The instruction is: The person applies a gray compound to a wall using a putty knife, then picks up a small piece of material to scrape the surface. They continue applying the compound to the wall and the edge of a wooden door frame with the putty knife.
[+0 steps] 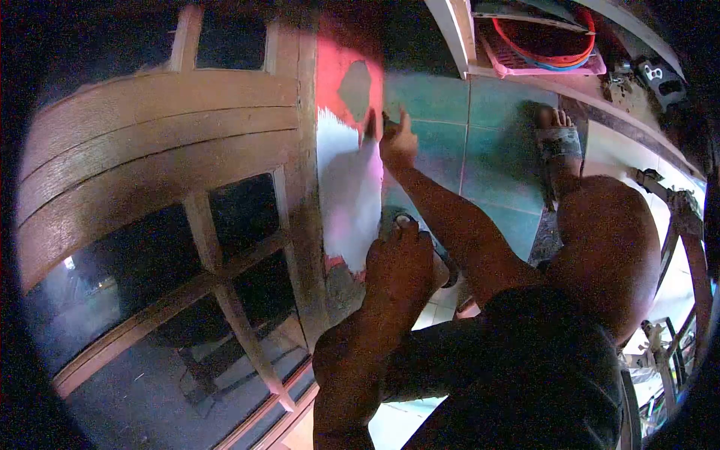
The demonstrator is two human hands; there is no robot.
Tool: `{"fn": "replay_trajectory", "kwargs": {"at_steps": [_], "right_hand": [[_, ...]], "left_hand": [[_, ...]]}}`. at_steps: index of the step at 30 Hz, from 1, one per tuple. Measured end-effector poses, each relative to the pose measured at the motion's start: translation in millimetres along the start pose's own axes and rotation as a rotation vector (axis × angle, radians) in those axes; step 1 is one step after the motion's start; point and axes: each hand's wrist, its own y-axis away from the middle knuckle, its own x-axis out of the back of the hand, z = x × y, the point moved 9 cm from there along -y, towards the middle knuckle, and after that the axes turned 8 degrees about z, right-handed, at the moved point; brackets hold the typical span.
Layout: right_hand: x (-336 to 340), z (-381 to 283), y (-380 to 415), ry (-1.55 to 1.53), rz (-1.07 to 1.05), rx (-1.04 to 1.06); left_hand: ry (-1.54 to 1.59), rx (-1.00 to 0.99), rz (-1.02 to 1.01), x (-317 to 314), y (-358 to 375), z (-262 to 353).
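Brown wood fills the left side: a panelled door (pixel 157 127) with dark glass panes, its outer edge lost in the black vignette; shapes behind or reflected in the lower panes cannot be resolved. Next to it, an upright painted strip (pixel 348 202), red at top, white with a ragged brushed margin below, a little red near its foot; within the upper red, a grey-green patch (pixel 354 91). At the strip's right edge, where red meets white, a slim dark-tipped tool (pixel 371 127), apparently a brush, lies against the surface; grain blurs its outline. Lower down, the left hand (pixel 403 262) is closed with fingers curled, back of hand to camera, beside a dark-rimmed round vessel (pixel 452 274), probably a can. The hand covers most of it; grip only partly visible, contents hidden. Above, the right hand (pixel 399 142) reaches to the strip at the tool, one finger raised, the others bent; exact hold on the handle unclear. Behind the right hand, green tiles (pixel 435 101) with pale joints. Further right, a pink basket (pixel 547 64), cut by a pale frame (pixel 454 34), bears red and blue round rims; their interior is too dark to read. Below the basket, a foot (pixel 559 142) in a strapped sandal; then a bent knee (pixel 609 240). Far right, clutter (pixel 660 82), indistinct and partly lost in the vignette.
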Motion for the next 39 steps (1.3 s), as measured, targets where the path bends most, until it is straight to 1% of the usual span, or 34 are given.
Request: {"fn": "replay_trajectory", "kwargs": {"at_steps": [2, 4, 5, 6, 8, 9, 11, 12, 14, 15, 17, 18, 20, 21, 23, 24, 26, 27, 29, 30, 32, 33, 34, 35, 36, 37, 39], "right_hand": [[-9, 5, 4, 0.041, 0.004, -0.033], [-40, -2, 20, 0.142, -0.209, 0.001], [-43, -14, 26, 0.116, -0.169, 0.067], [-43, -14, 28, 0.117, -0.172, 0.068], [-31, -34, 29, 0.162, -0.081, 0.285], [-26, -29, 28, 0.165, -0.076, 0.287], [-29, -22, 29, 0.011, -0.262, 0.317], [-26, -18, 27, 0.014, -0.258, 0.319], [-20, -2, 26, 0.07, -0.178, 0.222], [-18, -4, 26, 0.068, -0.181, 0.215], [-6, -1, 14, 0.055, -0.087, 0.039], [-13, 1, 12, 0.052, -0.087, 0.042], [-37, 3, 14, 0.208, -0.141, 0.175], [-36, -7, 16, 0.209, -0.143, 0.178], [-32, -20, 18, 0.164, -0.208, 0.009], [-29, -13, 16, 0.165, -0.207, 0.008], [-22, -21, 12, -0.158, -0.223, 0.292], [-17, -21, 11, -0.155, -0.23, 0.288], [5, 7, 0, -0.038, -0.148, -0.094], [6, 13, -2, -0.035, -0.148, -0.096], [27, 36, -15, -0.035, 0.077, -0.211], [28, 42, -21, 0.017, 0.12, -0.159], [28, 48, -28, 0.016, 0.125, -0.164], [31, 53, -34, -0.035, 0.168, -0.156], [38, 51, -37, -0.086, 0.21, -0.147], [44, 50, -40, -0.081, 0.213, -0.148], [37, 54, -46, -0.086, 0.081, -0.226]], "left_hand": [[0.011, -0.011, -0.031, 5, 0, 2], [0.005, 0.01, -0.065, 1, -2, 3], [0.0, 0.037, -0.103, -1, -2, 1], [0.003, 0.038, -0.103, 0, -2, 2], [0.017, 0.008, -0.173, -1, -1, 8], [0.018, 0.003, -0.171, -5, 2, 7], [-0.122, -0.148, 0.171, 14, 6, 18], [-0.12, -0.152, 0.172, 15, 5, 20], [-0.11, -0.062, 0.073, 13, 1, 14], [-0.112, -0.06, 0.066, 16, -1, 14], [-0.055, -0.012, -0.111, 6, -4, 10], [-0.057, -0.011, -0.108, 5, -4, 8], [-0.074, 0.016, -0.113, -2, -3, 3], [-0.071, 0.017, -0.111, -3, -2, 2], [-0.097, 0.027, -0.117, -5, -2, 0], [-0.096, 0.025, -0.118, -5, 1, 1], [-0.091, -0.092, 0.08, 12, 3, 10], [-0.087, -0.088, 0.076, 12, 0, 9], [-0.029, -0.035, -0.034, 8, -7, 7], [-0.027, -0.036, -0.036, 9, -5, 10], [-0.053, -0.045, 0.088, 23, -2, 15], [-0.057, -0.053, 0.085, 19, -5, 15], [-0.043, -0.028, 0.035, 8, -8, 10], [-0.026, -0.002, -0.016, -2, -8, 5], [-0.025, -0.005, -0.021, 3, -8, 9], [-0.015, -0.005, -0.045, 11, -7, 14], [-0.005, -0.008, -0.065, 10, -8, 15]]}}
